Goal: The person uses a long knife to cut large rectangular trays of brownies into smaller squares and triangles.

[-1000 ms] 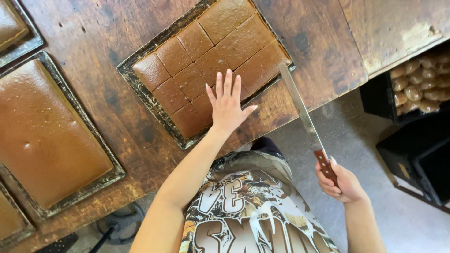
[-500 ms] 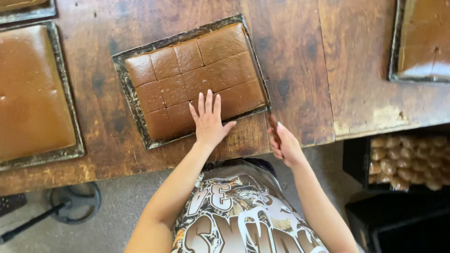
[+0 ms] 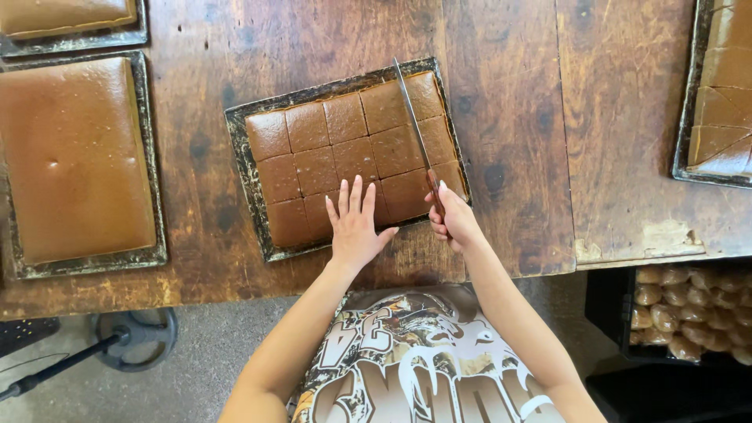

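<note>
Knife laid across a scored brown slab

Right hand (image 3: 454, 219) clenches the long knife (image 3: 413, 125) by its handle; left hand (image 3: 356, 227) lies released, flat on the slab (image 3: 345, 157) in the middle tray (image 3: 239, 168) — soft, likely sticky — best steadied near its edge

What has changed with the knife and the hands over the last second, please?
The right hand has brought the knife from off the table edge onto the brown slab, its blade now lying along a cut line. The left hand stays flat on the slab's near edge. The tray keeps its place on the wooden table.
</note>
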